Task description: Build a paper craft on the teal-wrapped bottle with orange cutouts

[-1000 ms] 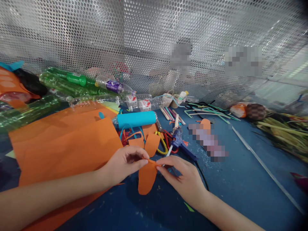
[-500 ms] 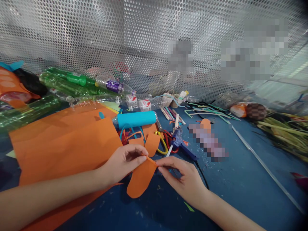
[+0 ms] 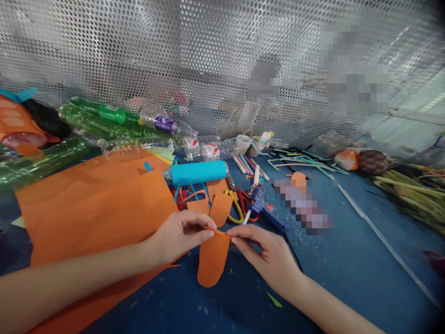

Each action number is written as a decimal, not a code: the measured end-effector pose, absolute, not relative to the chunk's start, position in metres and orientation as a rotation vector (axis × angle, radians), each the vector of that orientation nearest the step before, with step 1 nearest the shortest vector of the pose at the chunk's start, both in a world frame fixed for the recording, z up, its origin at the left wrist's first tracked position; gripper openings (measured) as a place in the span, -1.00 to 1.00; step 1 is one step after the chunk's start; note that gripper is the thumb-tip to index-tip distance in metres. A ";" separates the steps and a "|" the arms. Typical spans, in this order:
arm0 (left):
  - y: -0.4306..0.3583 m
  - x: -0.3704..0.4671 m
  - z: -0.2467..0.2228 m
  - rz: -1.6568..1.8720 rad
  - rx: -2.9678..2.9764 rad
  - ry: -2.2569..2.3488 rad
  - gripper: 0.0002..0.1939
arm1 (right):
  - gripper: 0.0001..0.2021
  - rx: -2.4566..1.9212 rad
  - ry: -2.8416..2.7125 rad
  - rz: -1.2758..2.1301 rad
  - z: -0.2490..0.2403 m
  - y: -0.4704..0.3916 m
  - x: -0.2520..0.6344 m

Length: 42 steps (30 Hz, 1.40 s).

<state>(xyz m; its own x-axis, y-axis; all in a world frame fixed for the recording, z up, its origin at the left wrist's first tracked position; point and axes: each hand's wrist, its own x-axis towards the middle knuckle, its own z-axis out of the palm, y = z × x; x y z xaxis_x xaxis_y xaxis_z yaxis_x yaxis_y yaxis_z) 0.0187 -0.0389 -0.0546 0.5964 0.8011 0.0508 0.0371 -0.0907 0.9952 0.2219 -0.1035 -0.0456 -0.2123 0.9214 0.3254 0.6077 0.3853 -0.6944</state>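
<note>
Between my two hands hangs an orange paper piece [image 3: 213,262] with a rounded lower end and a narrow folded top edge. My left hand [image 3: 182,234] pinches that fold at its left end, thumb against fingers. At the right end of the fold, the fingertips of my right hand [image 3: 267,253] are closed on it. Just beyond lies another orange paper strip [image 3: 221,209]. A blue glue gun [image 3: 259,206] rests beside scissors with yellow and red handles [image 3: 239,206]. Behind them is a bottle wrapped in blue paper [image 3: 198,172].
Large orange sheets [image 3: 104,208] spread under my left forearm. Green plastic bottles [image 3: 100,123] and clear bottles [image 3: 210,149] lie along the perforated metal screen [image 3: 139,46]. Glue sticks or chalk-like sticks [image 3: 246,164], thin straws [image 3: 306,163] and dried leaves [image 3: 410,190] sit farther right.
The hanging paper piece has swung from a slant to nearly upright, its lower end moving right. Both hands keep their pinch on the fold and have shifted very slightly.
</note>
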 end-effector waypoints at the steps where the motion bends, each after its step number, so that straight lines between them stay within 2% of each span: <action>1: -0.039 0.019 -0.055 0.746 1.570 0.728 -0.91 | -0.84 -1.304 -1.929 0.554 -0.045 -0.103 0.222; 11: -0.044 0.016 -0.056 0.738 1.794 0.754 -0.92 | -0.88 -1.237 -1.922 0.568 -0.044 -0.104 0.217; 28: -0.044 0.021 -0.054 0.885 1.662 0.837 -0.93 | -0.85 -1.310 -1.876 0.410 -0.044 -0.104 0.217; 35: -0.045 0.019 -0.049 0.797 1.728 0.743 -0.93 | -0.84 -1.297 -1.889 0.370 -0.044 -0.104 0.217; 42: -0.052 0.019 -0.051 0.763 1.881 0.738 -0.93 | -0.92 -1.262 -1.941 0.443 -0.047 -0.107 0.212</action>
<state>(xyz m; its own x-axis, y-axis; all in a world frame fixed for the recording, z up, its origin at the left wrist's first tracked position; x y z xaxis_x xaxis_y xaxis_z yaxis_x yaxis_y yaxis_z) 0.0186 -0.0520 -0.0511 0.6244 0.7565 0.1947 0.1692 -0.3743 0.9117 0.2121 -0.1069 -0.0467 -0.2185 0.8855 0.4100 0.6201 0.4504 -0.6424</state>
